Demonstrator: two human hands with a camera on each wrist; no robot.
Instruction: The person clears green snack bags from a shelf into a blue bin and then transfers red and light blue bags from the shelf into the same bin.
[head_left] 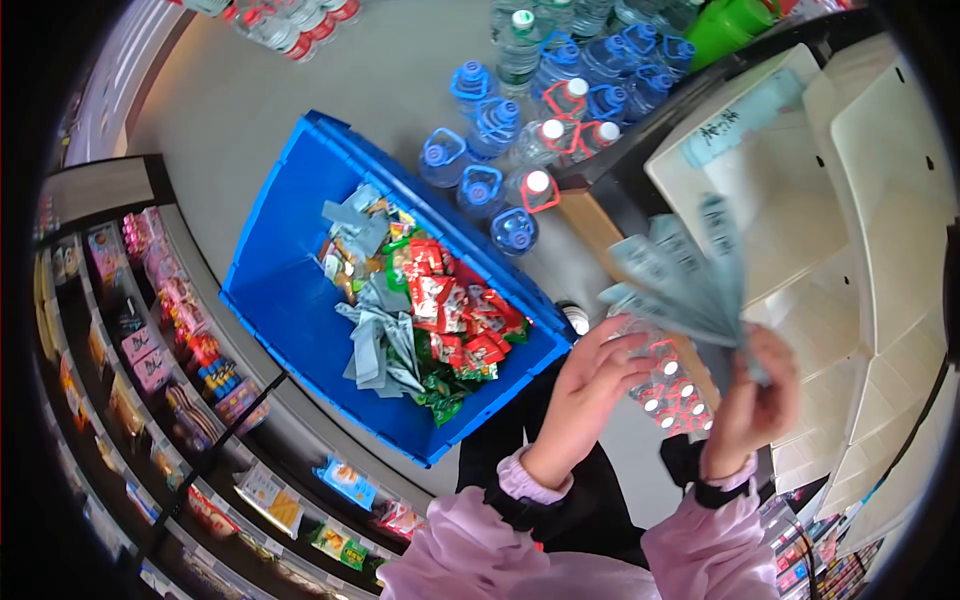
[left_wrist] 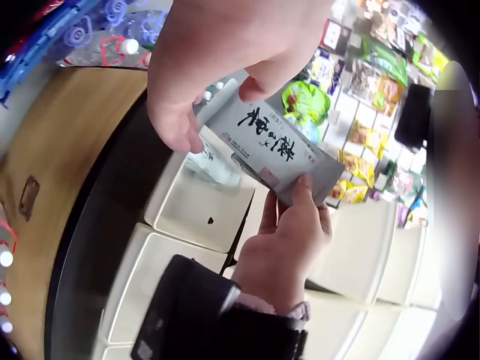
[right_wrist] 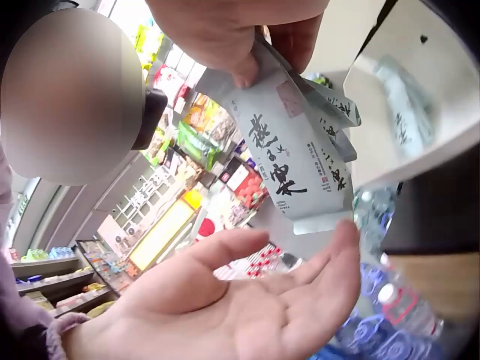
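Observation:
My right hand (head_left: 765, 385) pinches several pale blue-grey snack packets (head_left: 680, 275) by one end, and they fan out from its fingers. In the right wrist view, black handwritten-style characters run down the front packet (right_wrist: 274, 150). My left hand (head_left: 592, 385) is raised beside the fan, palm up with relaxed fingers. Its fingertips (right_wrist: 345, 238) come right at the packets' free ends. Behind the packets stand white shelf bins (head_left: 800, 220), and a similar packet (right_wrist: 409, 105) lies in the nearest one.
A blue tub (head_left: 275, 215) on the floor holds red, green and pale blue snack packets. Water bottles (head_left: 497, 120) with blue and red handles crowd behind it, and more bottles (head_left: 680, 400) stand below my hands. Stocked snack shelves (head_left: 185, 440) curve along the left.

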